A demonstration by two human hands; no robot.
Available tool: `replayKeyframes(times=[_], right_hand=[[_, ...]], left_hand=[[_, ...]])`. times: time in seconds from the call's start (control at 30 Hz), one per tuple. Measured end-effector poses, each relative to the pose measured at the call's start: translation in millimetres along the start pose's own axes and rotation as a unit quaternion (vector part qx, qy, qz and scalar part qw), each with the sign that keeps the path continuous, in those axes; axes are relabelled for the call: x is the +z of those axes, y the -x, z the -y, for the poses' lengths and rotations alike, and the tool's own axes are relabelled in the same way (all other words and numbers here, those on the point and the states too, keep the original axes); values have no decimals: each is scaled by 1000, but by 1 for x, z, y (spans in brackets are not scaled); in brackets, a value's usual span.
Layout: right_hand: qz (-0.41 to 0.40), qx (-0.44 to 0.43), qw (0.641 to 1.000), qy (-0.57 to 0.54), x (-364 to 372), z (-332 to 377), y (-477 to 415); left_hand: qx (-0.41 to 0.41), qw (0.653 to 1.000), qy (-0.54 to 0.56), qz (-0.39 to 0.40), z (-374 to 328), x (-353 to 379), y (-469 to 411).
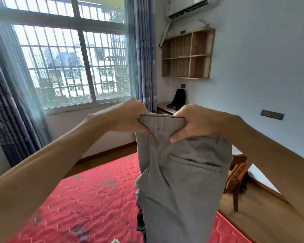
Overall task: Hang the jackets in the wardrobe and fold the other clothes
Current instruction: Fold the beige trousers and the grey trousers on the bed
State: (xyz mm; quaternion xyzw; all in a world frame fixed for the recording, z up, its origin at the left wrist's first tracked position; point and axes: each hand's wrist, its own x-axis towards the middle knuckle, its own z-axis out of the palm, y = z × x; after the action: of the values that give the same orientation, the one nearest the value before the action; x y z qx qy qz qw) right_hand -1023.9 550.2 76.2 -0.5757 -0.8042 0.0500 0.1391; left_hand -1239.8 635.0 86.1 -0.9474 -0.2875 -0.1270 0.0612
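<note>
A pair of grey trousers [181, 181] hangs in the air in front of me, back pocket facing me, its lower part running off the bottom of the frame. My left hand [130, 118] grips the left end of the waistband. My right hand [195, 121] grips the waistband beside it, thumb pressed on the cloth. Both hands are raised at chest height, close together. Below the trousers lies the red quilted mattress [88, 199]. No wardrobe or jacket is in view.
A wooden chair [235, 176] stands right of the mattress on the wood floor. Behind my hands are a small desk with a black bag [178, 99], a wall shelf [188, 55], a barred window [70, 67] and curtains. Something dark shows under the trousers on the mattress.
</note>
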Motion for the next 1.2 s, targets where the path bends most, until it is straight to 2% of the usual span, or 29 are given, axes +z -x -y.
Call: replayKeyframes(times=[0.07, 0.13, 0.3, 0.4, 0.5, 0.6, 0.67, 0.77, 0.83, 0.93, 1.0, 1.1, 1.2], right_hand=[[78, 62, 994, -43, -8, -4, 1], [115, 93, 988, -37, -11, -7, 1], [84, 42, 993, -66, 1, -12, -3], [124, 39, 985, -117, 9, -22, -10], [169, 18, 982, -88, 17, -36, -20], [121, -18, 992, -27, 13, -47, -41], [72, -53, 996, -20, 3, -53, -57], [-6, -92, 985, -144, -11, -58, -78], [-4, -120, 970, -211, -13, -57, -91], [69, -156, 959, -225, -7, -54, -107], [88, -190, 951, -226, 1, -53, -115], [50, -232, 941, -240, 15, -56, -128], [-6, -251, 930, -269, 23, -64, -142]], left_hand=[[2, 1000, 11, -8, 5, -6, -2], [-5, 1000, 25, -7, 12, -11, -3], [-34, 993, 108, -37, 32, -14, 5], [-65, 989, 129, -43, 46, -13, 8], [-99, 985, 131, -52, 61, -16, 15], [-127, 981, 133, -54, 68, -22, 21], [-119, 981, 142, -54, 68, -26, 25], [-106, 981, 156, -43, 74, -31, 32], [-130, 979, 153, -32, 82, -32, 37], [-162, 973, 161, -17, 86, -28, 43], [-189, 963, 188, -34, 84, -22, 48], [-222, 951, 208, -46, 79, -18, 53], [-232, 943, 239, -10, 74, -21, 57]])
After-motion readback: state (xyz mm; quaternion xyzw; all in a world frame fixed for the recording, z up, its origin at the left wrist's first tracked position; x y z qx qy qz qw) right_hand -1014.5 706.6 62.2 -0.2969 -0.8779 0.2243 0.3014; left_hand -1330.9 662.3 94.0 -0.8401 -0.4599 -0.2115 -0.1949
